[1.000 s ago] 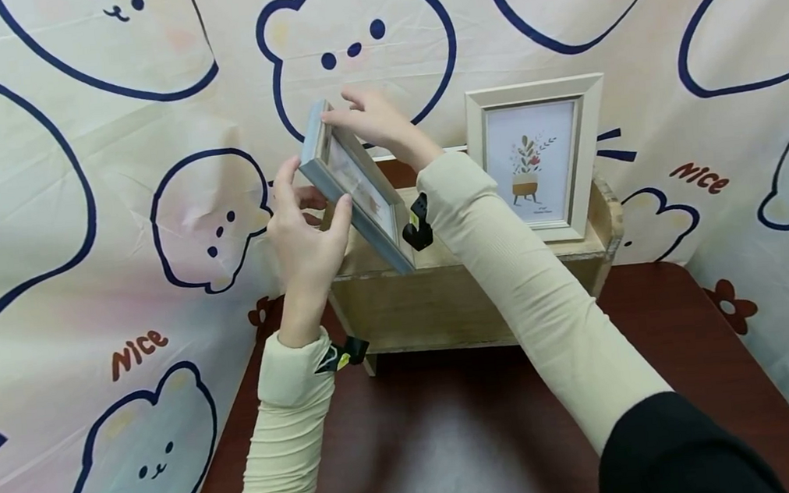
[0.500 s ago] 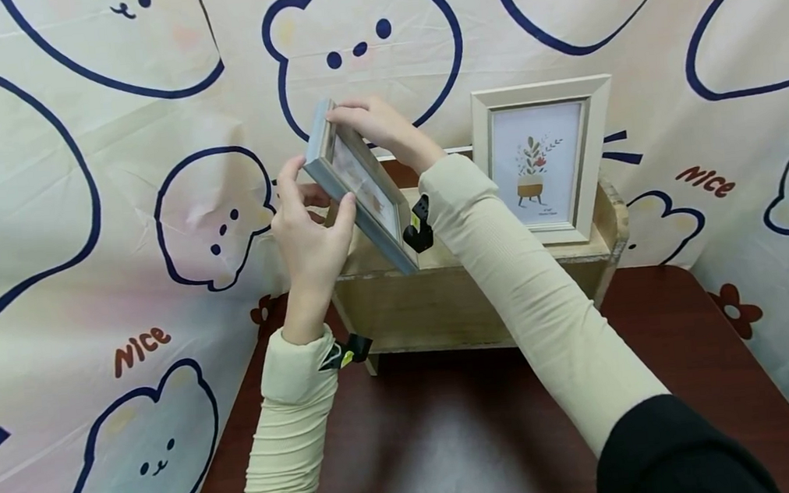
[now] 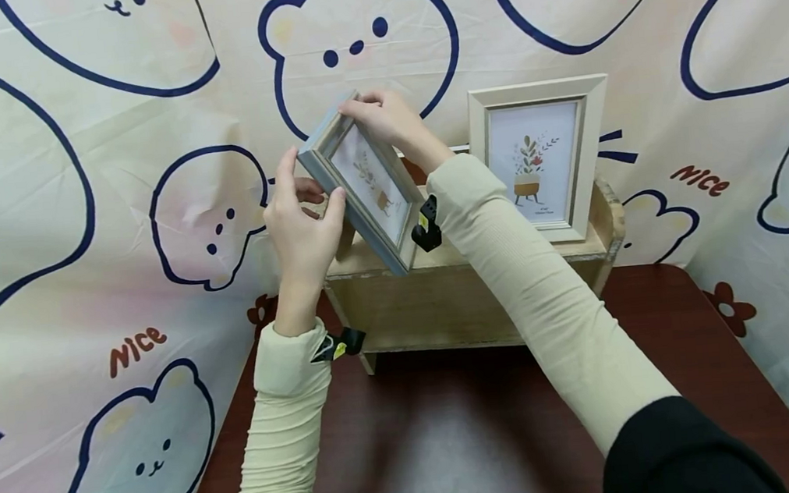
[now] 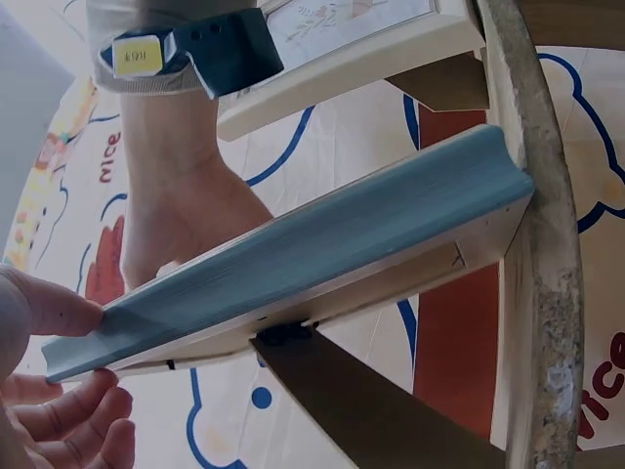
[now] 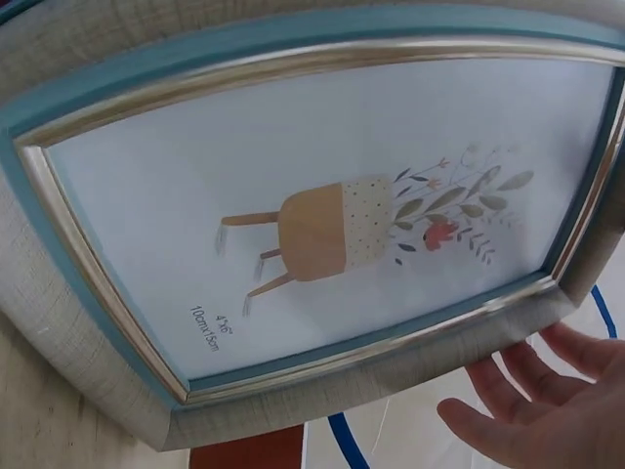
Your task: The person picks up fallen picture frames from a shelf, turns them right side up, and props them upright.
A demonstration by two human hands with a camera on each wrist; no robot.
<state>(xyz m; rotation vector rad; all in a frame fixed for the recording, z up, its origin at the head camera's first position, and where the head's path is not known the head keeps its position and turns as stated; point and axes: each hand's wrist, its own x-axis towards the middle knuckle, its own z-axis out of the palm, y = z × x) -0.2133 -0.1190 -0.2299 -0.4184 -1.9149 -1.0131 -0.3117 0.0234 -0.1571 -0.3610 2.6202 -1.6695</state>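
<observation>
A blue-grey picture frame (image 3: 368, 172) stands tilted on the left part of a small wooden shelf (image 3: 435, 305), its lower corner near the shelf's front edge. Its front shows a potted-plant print. My left hand (image 3: 302, 223) pinches the frame's left side; in the left wrist view its thumb lies on the blue edge (image 4: 293, 249) and its fingers below. At the top edge, my right hand (image 3: 394, 125) holds the frame with its fingertips, which meet the rim in the right wrist view. A brown support leg (image 4: 361, 401) sticks out behind the frame.
A cream picture frame (image 3: 540, 159) with a similar plant print stands on the shelf's right part, close to my right forearm. The shelf stands on a dark red-brown table (image 3: 439, 438). A cartoon-patterned cloth (image 3: 207, 122) hangs behind and at both sides.
The blue-grey frame has turned so that more of its front faces the head camera. My right hand has shifted slightly right with its top edge. The cream frame stays in place.
</observation>
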